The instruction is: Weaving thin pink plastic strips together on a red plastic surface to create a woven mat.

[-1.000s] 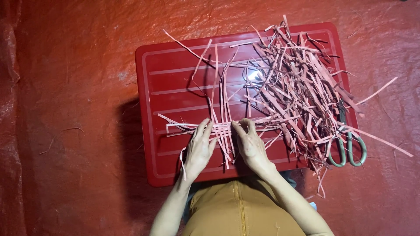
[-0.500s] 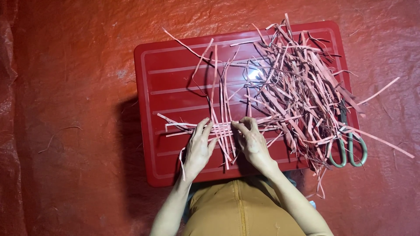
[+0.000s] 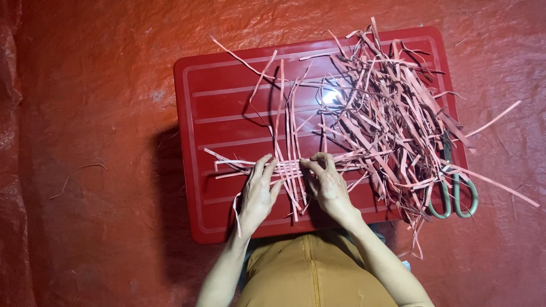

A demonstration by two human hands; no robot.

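A small woven patch of pale pink strips (image 3: 289,170) lies near the front of a red plastic lid (image 3: 227,113). My left hand (image 3: 257,193) rests flat on the left side of the weave, fingers spread over the strips. Pinching strips at the weave's right edge is my right hand (image 3: 327,185), its fingertips curled. Long loose ends fan out from the weave toward the back and left.
A big heap of loose pink strips (image 3: 387,113) covers the lid's right half. Green-handled scissors (image 3: 452,196) lie at the lid's right edge, partly under strips. Red plastic sheeting (image 3: 85,170) surrounds the lid. My mustard-coloured clothing (image 3: 310,273) shows at the bottom.
Both hands stay on the weave; the fingers shift only slightly. The view has moved a little.
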